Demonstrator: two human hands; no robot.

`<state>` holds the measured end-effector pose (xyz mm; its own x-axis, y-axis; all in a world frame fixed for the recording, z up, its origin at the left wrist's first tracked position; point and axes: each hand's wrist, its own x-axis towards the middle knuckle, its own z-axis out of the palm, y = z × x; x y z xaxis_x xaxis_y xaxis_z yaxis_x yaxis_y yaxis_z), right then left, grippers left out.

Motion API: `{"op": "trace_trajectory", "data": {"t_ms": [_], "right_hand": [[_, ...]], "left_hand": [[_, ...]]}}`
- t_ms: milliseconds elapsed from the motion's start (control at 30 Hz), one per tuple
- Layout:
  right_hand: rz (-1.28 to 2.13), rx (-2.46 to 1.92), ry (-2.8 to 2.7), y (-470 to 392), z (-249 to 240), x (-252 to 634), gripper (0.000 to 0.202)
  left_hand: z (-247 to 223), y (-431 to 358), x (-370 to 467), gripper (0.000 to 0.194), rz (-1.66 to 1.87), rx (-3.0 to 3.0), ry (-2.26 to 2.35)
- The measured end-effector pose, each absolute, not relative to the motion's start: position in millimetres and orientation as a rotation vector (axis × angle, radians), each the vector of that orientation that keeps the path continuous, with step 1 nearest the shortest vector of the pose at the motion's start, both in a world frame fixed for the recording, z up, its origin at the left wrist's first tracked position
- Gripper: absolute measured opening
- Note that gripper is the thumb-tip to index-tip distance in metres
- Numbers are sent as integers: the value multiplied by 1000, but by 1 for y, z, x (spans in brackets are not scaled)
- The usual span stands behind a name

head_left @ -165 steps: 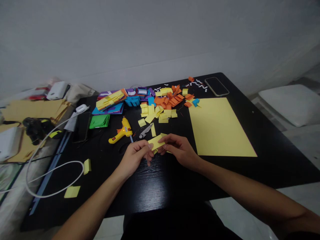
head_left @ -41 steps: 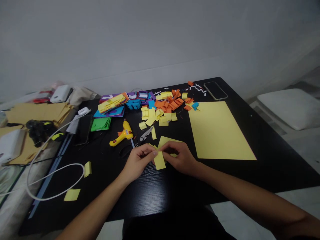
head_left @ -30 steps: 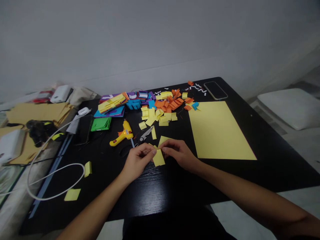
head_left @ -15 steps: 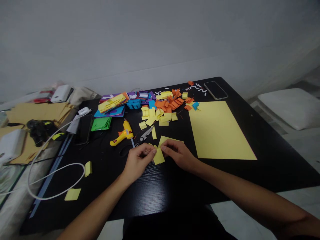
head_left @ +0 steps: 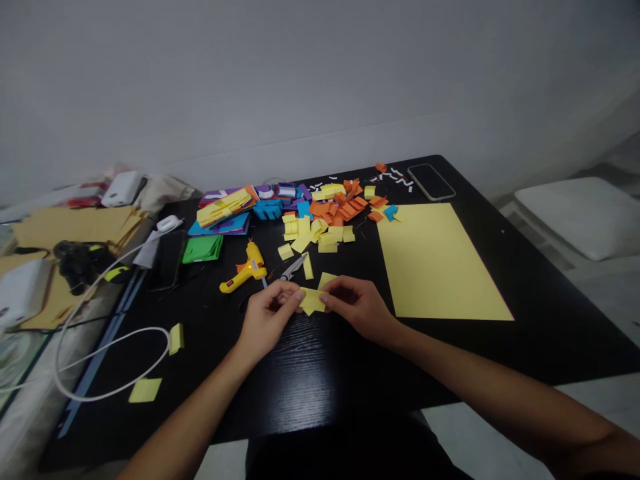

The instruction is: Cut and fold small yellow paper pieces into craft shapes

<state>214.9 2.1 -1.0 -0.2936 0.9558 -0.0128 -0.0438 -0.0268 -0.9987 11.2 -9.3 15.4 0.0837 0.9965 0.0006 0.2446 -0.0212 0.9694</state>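
Observation:
A small yellow paper piece (head_left: 313,299) is pinched between both hands near the middle of the black table. My left hand (head_left: 273,313) grips its left end with thumb and fingers. The right end is held by my right hand (head_left: 356,305). Another yellow paper (head_left: 327,279) lies just behind the fingers, partly covered by my right hand. Scissors (head_left: 294,267) and a yellow glue gun (head_left: 247,268) rest beyond my left hand. Farther back is a pile of small folded yellow papers (head_left: 303,229), with orange folded pieces (head_left: 341,208) beside it.
A large yellow sheet (head_left: 443,260) lies on the right, with a phone (head_left: 431,182) behind it. Green papers (head_left: 203,248) and stacked coloured strips (head_left: 227,207) are at the back left. A white cable (head_left: 167,343) loops over the table's left side.
The paper between my hands has turned from an upright square into a flatter, wider shape. Both hands have shifted slightly, the left a little up and to the left.

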Motion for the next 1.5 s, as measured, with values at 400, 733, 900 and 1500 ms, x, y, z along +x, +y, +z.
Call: {"op": "trace_trajectory", "data": {"t_ms": [400,733,900,1500], "right_hand": [[1414,-1052,-1399,0,-4,213,19],[1468,-1060,-1347,1,1,215,26],[1468,-1073,-1338,3,2,215,25],[1486,-1108,-1472,4,-6,214,22]], "left_hand": [[13,-10,12,20,1084,1421,1308],[11,-11,13,18,1059,1454,1303],[9,-10,11,22,999,1480,1280],[6,-11,8,27,838,1687,1235]]}}
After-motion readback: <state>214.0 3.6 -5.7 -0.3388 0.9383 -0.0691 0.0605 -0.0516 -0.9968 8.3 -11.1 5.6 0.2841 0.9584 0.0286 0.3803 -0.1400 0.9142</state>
